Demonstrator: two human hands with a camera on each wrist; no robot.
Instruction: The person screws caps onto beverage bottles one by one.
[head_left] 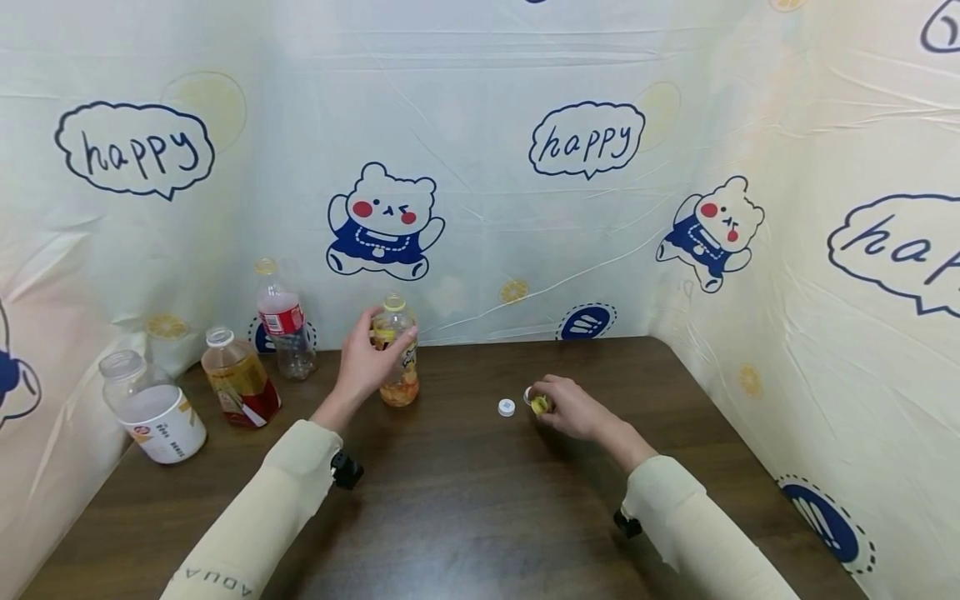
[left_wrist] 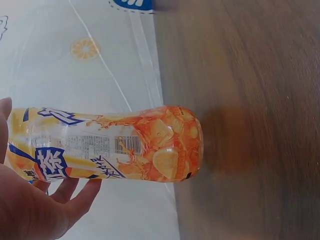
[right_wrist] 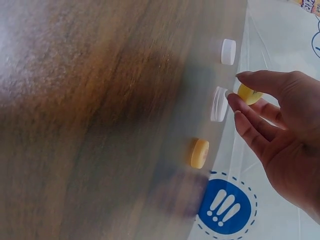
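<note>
Tea bottle (left_wrist: 110,145) gripped in my left hand (head_left: 367,357) | yellow cap (right_wrist: 249,95) pinched in my right hand (head_left: 573,408), not yet down | two white caps (right_wrist: 228,52), orange cap (right_wrist: 200,153) already on table (head_left: 465,508)

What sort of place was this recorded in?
Probably a makeshift filming booth: a printed curtain hangs behind and along the sides of a brown table, and a small black device shows at each wrist.

I'm in a makeshift, booth-like space: bear-printed sheeting (head_left: 480,100) hangs across the upper frame and right side, around my wood-grain counter (head_left: 450,517).
</note>
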